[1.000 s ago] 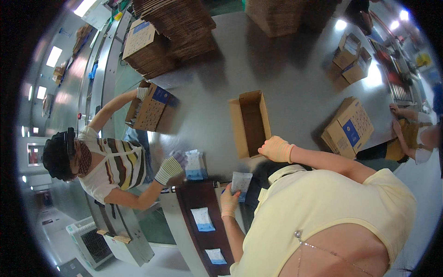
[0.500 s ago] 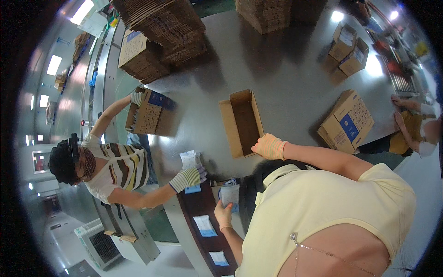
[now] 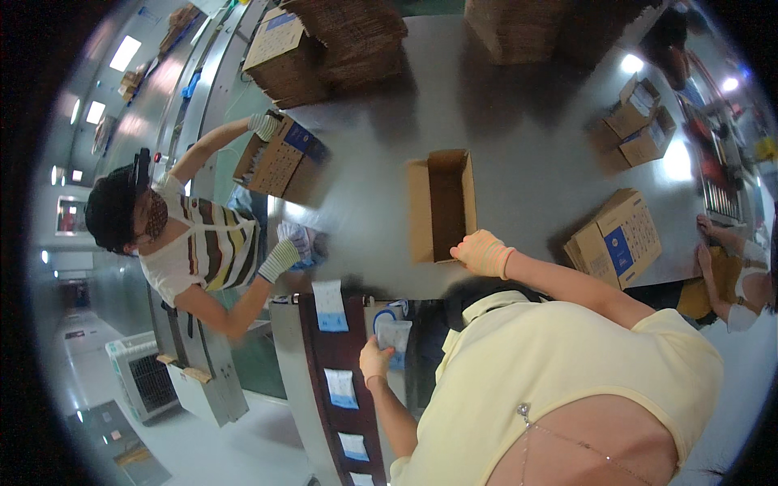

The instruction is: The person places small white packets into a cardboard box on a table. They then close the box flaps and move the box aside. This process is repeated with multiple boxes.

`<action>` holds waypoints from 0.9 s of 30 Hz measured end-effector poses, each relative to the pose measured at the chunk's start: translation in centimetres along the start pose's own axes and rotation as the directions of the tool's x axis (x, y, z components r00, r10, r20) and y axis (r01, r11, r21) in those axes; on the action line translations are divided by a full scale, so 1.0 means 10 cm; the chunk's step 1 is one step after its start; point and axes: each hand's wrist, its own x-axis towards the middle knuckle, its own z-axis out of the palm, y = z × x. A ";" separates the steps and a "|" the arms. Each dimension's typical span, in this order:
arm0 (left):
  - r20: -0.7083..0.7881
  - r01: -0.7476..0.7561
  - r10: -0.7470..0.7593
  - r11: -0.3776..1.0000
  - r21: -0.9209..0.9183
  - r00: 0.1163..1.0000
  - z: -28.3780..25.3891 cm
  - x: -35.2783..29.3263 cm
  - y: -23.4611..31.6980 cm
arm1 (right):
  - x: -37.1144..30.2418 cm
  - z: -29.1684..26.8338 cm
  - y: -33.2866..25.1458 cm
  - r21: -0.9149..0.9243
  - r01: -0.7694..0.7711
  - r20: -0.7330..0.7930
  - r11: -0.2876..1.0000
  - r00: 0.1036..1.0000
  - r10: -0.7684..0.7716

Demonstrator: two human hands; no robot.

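My right hand (image 3: 484,254), in a striped knit glove, is closed on the near rim of an open cardboard box (image 3: 420,212). The box stands on the metal table, its bare brown inside facing up. Lower left, beside the belt, my left hand (image 3: 375,361) is closed on a white and blue pouch (image 3: 393,334); its thumb and fingers pinch the pouch's lower side. Similar pouches (image 3: 341,388) lie in a row on the dark conveyor belt (image 3: 318,357) to the left of that hand.
A co-worker (image 3: 212,261) at left has a gloved hand (image 3: 280,259) by blue-white pouches (image 3: 304,245) and another at a filled carton (image 3: 279,162). Flattened cardboard stacks (image 3: 348,53) stand at the back. Printed cartons (image 3: 620,237) and another person's hands (image 3: 707,243) are at right.
The view has shifted, so the table's things sit farther right. The co-worker's lower hand has moved from the belt's end toward the filled carton with pouches. My hands keep their holds.
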 end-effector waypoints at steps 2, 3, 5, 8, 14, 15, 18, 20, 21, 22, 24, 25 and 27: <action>-0.022 -0.044 0.045 0.998 0.050 0.999 -0.02 -0.06 0.07 | -0.03 -0.06 -0.03 0.010 -0.010 0.018 1.000 1.000 0.010; 0.006 -0.040 0.040 0.997 0.059 0.999 0.01 -0.05 0.10 | -0.02 -0.05 -0.02 0.009 -0.005 0.005 1.000 1.000 0.005; 0.062 -0.032 0.028 0.997 0.075 0.998 0.05 -0.03 0.14 | -0.01 -0.02 0.00 0.008 0.007 -0.022 1.000 1.000 -0.007; 0.022 -0.061 0.061 0.998 0.006 0.998 0.22 -0.06 0.03 | 0.00 -0.04 -0.03 -0.004 -0.003 0.001 1.000 1.000 0.003; -0.153 -0.095 0.045 0.936 -0.338 0.987 0.33 -0.22 -0.23 | 0.02 -0.02 -0.05 -0.032 0.000 -0.041 0.999 0.999 -0.002; -0.148 -0.119 0.060 0.895 -0.430 0.987 0.25 -0.25 -0.33 | 0.02 -0.02 -0.04 -0.042 0.000 -0.051 0.999 0.999 -0.002; -0.286 -0.080 -0.076 0.864 -0.498 0.955 -0.02 -0.48 -0.94 | 0.03 -0.05 -0.05 -0.045 -0.014 -0.013 0.999 1.000 0.014; -0.297 -0.004 -0.183 0.846 -0.533 0.937 -0.23 -0.72 -1.61 | 0.05 -0.03 -0.05 -0.063 -0.006 -0.015 0.998 1.000 0.005; -0.256 0.030 -0.198 0.841 -0.540 0.946 -0.41 -0.86 -1.83 | 0.07 0.00 -0.03 -0.077 0.002 -0.024 0.997 1.000 -0.003; -0.229 0.078 -0.228 0.848 -0.524 0.946 -0.56 -0.98 -1.96 | 0.08 0.02 -0.01 -0.090 0.004 -0.032 0.996 0.999 -0.007; -0.169 0.179 -0.315 0.821 -0.542 0.934 -0.62 -1.23 -2.41 | 0.09 0.01 -0.02 -0.099 0.003 -0.022 0.995 1.000 -0.005; -0.135 0.232 -0.371 0.784 -0.576 0.919 -0.47 -1.30 -2.80 | 0.09 -0.02 -0.05 -0.100 0.010 -0.019 0.995 1.000 -0.012; -0.074 0.277 -0.395 0.753 -0.597 0.916 -0.21 -1.20 -3.12 | 0.13 -0.03 -0.07 -0.092 0.028 -0.010 0.995 1.000 -0.029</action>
